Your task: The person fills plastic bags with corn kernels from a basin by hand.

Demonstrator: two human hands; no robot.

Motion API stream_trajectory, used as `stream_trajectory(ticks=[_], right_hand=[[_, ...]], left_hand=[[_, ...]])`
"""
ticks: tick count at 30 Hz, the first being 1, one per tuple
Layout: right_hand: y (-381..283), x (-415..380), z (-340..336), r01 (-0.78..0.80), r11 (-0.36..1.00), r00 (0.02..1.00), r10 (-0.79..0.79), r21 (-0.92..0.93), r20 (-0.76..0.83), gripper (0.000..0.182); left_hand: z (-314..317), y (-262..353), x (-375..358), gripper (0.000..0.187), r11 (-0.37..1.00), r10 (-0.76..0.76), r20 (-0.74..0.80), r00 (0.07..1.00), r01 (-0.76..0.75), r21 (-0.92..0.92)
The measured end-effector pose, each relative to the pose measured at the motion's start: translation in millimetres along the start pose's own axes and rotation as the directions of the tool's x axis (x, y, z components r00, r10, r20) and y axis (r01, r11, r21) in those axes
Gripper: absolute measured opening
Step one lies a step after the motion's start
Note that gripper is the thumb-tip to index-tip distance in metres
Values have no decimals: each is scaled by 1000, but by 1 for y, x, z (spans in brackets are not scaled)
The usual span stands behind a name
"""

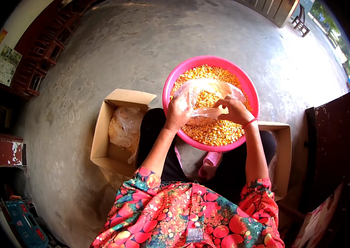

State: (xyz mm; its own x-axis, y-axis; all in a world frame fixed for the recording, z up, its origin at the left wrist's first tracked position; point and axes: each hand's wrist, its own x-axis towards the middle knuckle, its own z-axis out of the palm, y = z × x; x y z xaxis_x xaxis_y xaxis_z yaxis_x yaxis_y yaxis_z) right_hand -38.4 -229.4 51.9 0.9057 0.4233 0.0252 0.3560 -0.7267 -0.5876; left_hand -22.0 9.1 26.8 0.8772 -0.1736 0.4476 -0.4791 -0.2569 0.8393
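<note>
Over the round pink plastic basin [208,60] of yellow-orange corn kernels [214,135]: thin clear plastic bag [191,87], left hand [177,115] and right hand [237,112] pinching opposite sides, fingers curled closed. Likely light, limp, slippery; grip edges.

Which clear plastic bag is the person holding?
The clear plastic bag held by the left hand and right hand over the pink basin of corn kernels; the bag in the cardboard box by the left knee is unheld.
</note>
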Motion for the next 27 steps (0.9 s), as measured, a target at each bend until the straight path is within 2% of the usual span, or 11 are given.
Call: stream_trajectory(ticks=[4, 7, 9, 11, 13, 15, 17, 21, 23, 24, 27], right_hand=[[6, 0, 6, -50, 985, 998, 42, -164, -54, 17], [3, 6, 1, -102, 986, 991, 89, -129, -103, 12], [-6, 6, -6, -113, 993, 983, 108, -30, -147, 15], [-29, 5, -26, -147, 959, 989, 146, 242, 24, 16], [-13, 3, -22, -149, 949, 989, 148, 277, 27, 16], [-2, 0, -20, -125, 991, 990, 121, -58, -67, 15], [-3, -1, -25, -65, 997, 995, 68, 40, -70, 13], [-8, -1, -30, -186, 947, 982, 191, 262, 5, 15], [-14, -1, -37, -343, 866, 939, 314, 363, 138, 13], [-11, -1, -36, -342, 867, 940, 313, 363, 137, 13], [0, -3, -30, -36, 985, 999, 41, 170, -26, 12]], left_hand=[[-1, 5, 2, 48, 1000, -4, 9, 1000, 4, -23], [1, -2, 1, 47, 1000, 31, -6, 1000, -31, 2], [0, -3, 1, 46, 998, 45, -14, 999, -45, 40], [-1, 3, 2, 45, 1000, 8, 6, 1000, -8, -15], [0, -2, 1, 45, 1000, 0, 18, 1000, 0, -24], [1, -3, 2, 45, 999, -4, 34, 999, 5, -35], [0, -1, 1, 45, 999, 7, 14, 1000, -7, -33], [-1, -2, -1, 46, 1000, 23, 7, 1000, -23, 5], [0, -1, 0, 48, 999, -21, 22, 1000, 22, -27], [0, -1, 1, 48, 999, -20, 21, 1000, 21, -27], [-1, -1, -2, 49, 994, -76, 26, 997, 78, -70]])
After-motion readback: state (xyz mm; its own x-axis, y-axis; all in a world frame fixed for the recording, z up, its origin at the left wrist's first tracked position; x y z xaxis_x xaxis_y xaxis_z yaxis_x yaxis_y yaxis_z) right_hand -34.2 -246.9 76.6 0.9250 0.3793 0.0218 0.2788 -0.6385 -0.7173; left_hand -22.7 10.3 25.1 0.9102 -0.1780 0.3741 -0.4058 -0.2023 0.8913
